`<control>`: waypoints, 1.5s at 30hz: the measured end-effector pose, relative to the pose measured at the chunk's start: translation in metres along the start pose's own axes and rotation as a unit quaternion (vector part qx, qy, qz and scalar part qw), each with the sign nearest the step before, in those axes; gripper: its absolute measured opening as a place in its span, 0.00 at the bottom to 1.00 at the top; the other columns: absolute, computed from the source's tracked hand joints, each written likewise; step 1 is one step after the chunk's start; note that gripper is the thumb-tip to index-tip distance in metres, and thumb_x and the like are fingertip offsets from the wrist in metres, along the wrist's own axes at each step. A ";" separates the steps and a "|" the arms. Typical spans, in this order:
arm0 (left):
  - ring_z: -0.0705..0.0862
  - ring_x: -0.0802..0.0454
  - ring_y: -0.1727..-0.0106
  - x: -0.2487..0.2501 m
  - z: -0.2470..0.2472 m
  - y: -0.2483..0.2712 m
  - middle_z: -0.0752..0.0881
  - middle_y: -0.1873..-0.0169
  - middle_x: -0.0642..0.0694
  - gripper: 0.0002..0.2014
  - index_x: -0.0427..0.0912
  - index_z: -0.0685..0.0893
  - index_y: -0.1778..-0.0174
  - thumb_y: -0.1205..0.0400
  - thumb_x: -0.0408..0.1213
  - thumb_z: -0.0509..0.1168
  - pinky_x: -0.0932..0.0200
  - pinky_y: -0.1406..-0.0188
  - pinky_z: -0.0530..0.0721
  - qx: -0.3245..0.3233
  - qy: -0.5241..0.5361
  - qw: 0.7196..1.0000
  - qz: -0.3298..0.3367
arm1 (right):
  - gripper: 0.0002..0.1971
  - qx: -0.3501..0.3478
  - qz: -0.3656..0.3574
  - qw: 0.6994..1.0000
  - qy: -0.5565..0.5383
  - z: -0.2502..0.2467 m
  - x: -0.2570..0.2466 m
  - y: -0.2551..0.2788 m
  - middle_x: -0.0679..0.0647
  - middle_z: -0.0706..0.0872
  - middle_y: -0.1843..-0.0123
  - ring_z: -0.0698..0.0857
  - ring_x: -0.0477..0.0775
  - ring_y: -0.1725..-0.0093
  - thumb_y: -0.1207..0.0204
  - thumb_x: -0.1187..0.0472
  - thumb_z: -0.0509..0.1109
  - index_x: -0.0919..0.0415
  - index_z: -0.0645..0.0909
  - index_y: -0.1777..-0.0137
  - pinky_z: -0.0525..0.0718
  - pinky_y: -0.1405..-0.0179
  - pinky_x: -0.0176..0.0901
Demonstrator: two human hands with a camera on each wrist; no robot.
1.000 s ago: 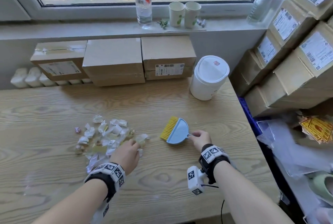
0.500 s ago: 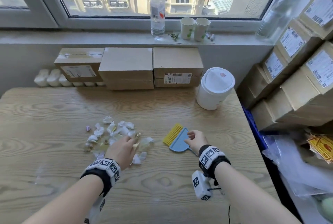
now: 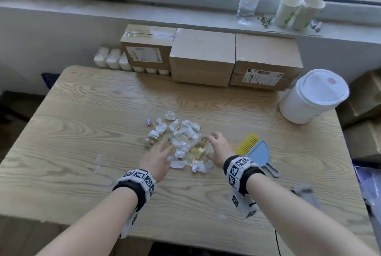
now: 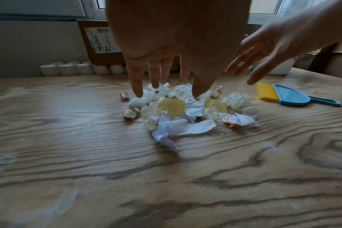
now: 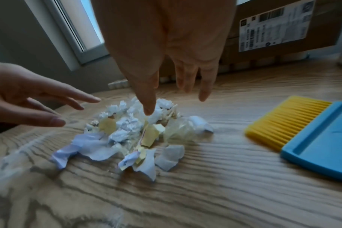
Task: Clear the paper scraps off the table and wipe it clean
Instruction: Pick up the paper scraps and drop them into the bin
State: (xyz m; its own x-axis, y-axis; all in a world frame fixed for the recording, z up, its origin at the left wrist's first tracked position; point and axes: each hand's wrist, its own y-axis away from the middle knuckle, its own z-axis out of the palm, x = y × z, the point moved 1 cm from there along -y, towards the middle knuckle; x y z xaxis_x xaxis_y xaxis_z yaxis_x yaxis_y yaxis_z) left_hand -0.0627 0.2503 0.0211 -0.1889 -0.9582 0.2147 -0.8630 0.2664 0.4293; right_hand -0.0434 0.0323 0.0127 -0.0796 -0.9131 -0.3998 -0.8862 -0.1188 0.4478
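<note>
A heap of crumpled white and yellow paper scraps (image 3: pixel 181 142) (image 4: pixel 185 111) (image 5: pixel 135 132) lies mid-table on the wooden table (image 3: pixel 82 124). My left hand (image 3: pixel 158 156) (image 4: pixel 166 80) hovers at the heap's left side, fingers straight and spread, holding nothing. My right hand (image 3: pixel 216 146) (image 5: pixel 176 95) hovers at the heap's right side, fingers spread and empty. A small blue brush with yellow bristles (image 3: pixel 255 150) (image 4: pixel 291 95) (image 5: pixel 307 132) lies flat just right of the right hand, untouched.
A white lidded bin (image 3: pixel 311 97) stands at the table's back right. Three cardboard boxes (image 3: pixel 202 58) line the back edge, with white containers (image 3: pixel 112 61) at their left. A grey cloth (image 3: pixel 303 192) lies near the right front. A bottle and paper cups stand on the sill.
My right hand has let go of the brush handle and moved left to the heap's right side. My left hand has shifted to the heap's left edge. The camera view has tilted down.
</note>
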 end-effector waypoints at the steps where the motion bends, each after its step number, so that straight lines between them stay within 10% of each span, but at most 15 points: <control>1: 0.58 0.47 0.19 -0.005 0.003 -0.003 0.52 0.18 0.46 0.28 0.53 0.56 0.21 0.17 0.42 0.57 0.46 0.31 0.77 -0.003 0.000 1.000 0.004 | 0.30 -0.005 0.015 1.000 0.012 0.005 -0.004 -0.002 0.59 0.59 0.19 0.73 0.62 0.28 0.25 0.67 0.68 0.48 0.67 0.25 0.79 0.35 0.51; 9: 0.51 0.36 0.19 -0.028 0.032 -0.019 0.44 0.18 0.44 0.34 0.59 0.54 0.22 0.21 0.44 0.64 0.40 0.27 0.71 -0.049 0.013 0.999 0.005 | 0.32 -0.019 0.104 0.994 0.014 0.043 -0.007 -0.009 0.60 0.70 0.28 0.78 0.60 0.36 0.28 0.72 0.66 0.45 0.69 0.26 0.80 0.43 0.50; 13: 0.70 0.35 0.29 -0.034 0.046 -0.022 0.62 0.22 0.37 0.23 0.49 0.76 0.34 0.26 0.31 0.68 0.43 0.52 0.86 0.011 0.040 0.999 0.035 | 0.24 0.011 0.114 0.993 0.012 0.055 -0.009 -0.006 0.58 0.75 0.37 0.78 0.61 0.41 0.27 0.72 0.62 0.53 0.75 0.32 0.74 0.56 0.45; 17: 0.85 0.33 0.61 -0.045 0.056 -0.024 0.86 0.55 0.33 0.18 0.39 0.85 0.61 0.43 0.22 0.78 0.49 0.80 0.83 0.051 0.021 0.995 0.088 | 0.20 0.026 0.116 0.993 -0.007 0.060 -0.012 -0.006 0.58 0.76 0.40 0.79 0.63 0.42 0.27 0.72 0.63 0.56 0.77 0.37 0.79 0.50 0.50; 27: 0.83 0.40 0.69 -0.055 0.040 -0.019 0.84 0.65 0.39 0.11 0.34 0.84 0.69 0.39 0.16 0.72 0.59 0.74 0.69 0.059 0.077 0.991 0.087 | 0.13 0.029 0.151 0.988 -0.022 0.046 -0.016 0.002 0.58 0.83 0.40 0.81 0.61 0.41 0.25 0.68 0.64 0.58 0.83 0.43 0.78 0.43 0.46; 45: 0.84 0.40 0.61 -0.001 -0.026 -0.032 0.86 0.59 0.42 0.06 0.34 0.87 0.62 0.25 0.24 0.65 0.56 0.67 0.75 0.118 0.094 0.979 0.140 | 0.10 0.142 0.088 0.981 -0.095 -0.021 0.009 0.020 0.58 0.86 0.49 0.83 0.59 0.47 0.25 0.57 0.71 0.59 0.87 0.46 0.80 0.47 0.48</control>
State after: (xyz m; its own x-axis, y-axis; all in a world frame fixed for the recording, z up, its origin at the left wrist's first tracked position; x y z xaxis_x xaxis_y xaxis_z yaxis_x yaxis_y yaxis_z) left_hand -0.0227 0.2453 0.0299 -0.3624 -0.8090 0.4628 -0.8781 0.4628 0.1213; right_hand -0.0523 0.0134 0.0350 -0.3031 -0.8175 -0.4897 -0.9402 0.1727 0.2937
